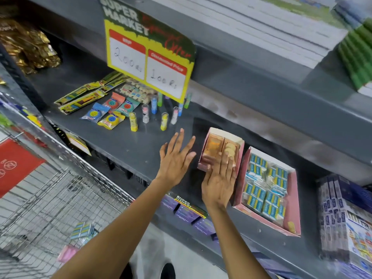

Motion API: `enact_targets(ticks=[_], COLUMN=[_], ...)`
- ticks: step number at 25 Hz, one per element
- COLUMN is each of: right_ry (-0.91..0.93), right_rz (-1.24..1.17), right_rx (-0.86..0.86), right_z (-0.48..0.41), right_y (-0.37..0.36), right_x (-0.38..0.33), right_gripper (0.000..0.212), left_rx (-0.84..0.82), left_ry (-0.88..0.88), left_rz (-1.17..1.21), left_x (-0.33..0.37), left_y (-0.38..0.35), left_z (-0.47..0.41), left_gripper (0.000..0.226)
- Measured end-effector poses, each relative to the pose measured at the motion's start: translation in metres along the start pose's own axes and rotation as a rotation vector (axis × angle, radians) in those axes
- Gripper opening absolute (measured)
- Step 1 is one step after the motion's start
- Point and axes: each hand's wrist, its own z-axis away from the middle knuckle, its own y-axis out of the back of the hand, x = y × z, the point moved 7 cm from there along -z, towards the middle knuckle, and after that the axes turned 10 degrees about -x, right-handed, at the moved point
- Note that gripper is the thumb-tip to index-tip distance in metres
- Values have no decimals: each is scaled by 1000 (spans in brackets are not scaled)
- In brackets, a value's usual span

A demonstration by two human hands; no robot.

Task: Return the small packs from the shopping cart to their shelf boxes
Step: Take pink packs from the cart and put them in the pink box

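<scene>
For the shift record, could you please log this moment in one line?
right hand flat on small pink box | left hand open, empty | packs in cart

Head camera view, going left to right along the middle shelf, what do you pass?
Gold foil bags → long yellow packs → round toy packs → glue sticks → left hand → small pink box → large pink box
</scene>
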Motion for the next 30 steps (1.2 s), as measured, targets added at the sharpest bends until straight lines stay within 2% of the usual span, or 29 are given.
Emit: enact_targets(ticks=[3,9,14,18,21,23,27,30], right_ry=[135,569,820,890,818,664,426,236], right_rz=[-41,-121,-229,-254,-231,-219,-122,-32], right_rx=[-17,-81,-225,-384,-500,-546,-635,-721], right_z=[8,42,90,126,149,162,195,213], right_y=[-9,-46,-102,-161,-225,-268,-332,-367], right_x=[-57,-207,-287,-308,-302,-284,-239,-209], right_gripper=[54,48,44,44,43,38,44,48], left_rx=[79,227,250,225,146,73,-42,-46], left_ry=[56,416,730,913,1023,1095,1223,1364], left_rz=[31,-4,59,132,171,194,252,370], left_x=[-43,-167,-266,-314,-349,-366,-386,-390], left_y=[31,81,72,33,-20,-60,-131,-177], left_z=[22,109,212,269,294,308,332,357], left_gripper=[68,59,49,46,49,51,52,63])
